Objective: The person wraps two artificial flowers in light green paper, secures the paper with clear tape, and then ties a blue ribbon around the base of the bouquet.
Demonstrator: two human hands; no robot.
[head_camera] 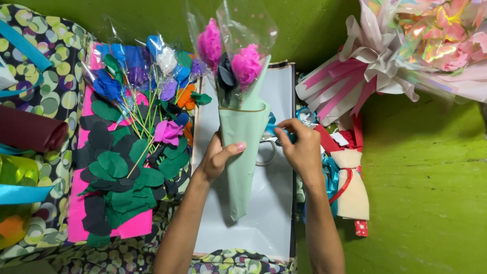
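Landmark = the pale green paper cone [242, 152], lying over a white sheet [274, 203] w/ a dark edge

Nearest: left hand [217, 158] grip clamped round the cone's left side, about mid-height, thumb across the front. Right hand [300, 147] just right of the cone, fingers pinched together on a teal ribbon [278, 130] that meets the cone's right edge. Metal scissors [266, 149] partly hidden betw. cone & right hand

Handling, my guess: cone is light, thin paper, creases easily; best held at the rolled middle as now, not squeezed hard. Ribbon soft, slippery, needs a tight pinch

Top of cone: pink and dark paper flowers [238, 63] in clear cellophane, fragile, crinkly; don't grab there

Left of cone: loose paper flowers w/ green leaves [137, 116] on a pink sheet [133, 226]

Far right of cone: big wrapped bouquet [401, 56] on the green surface [426, 177]
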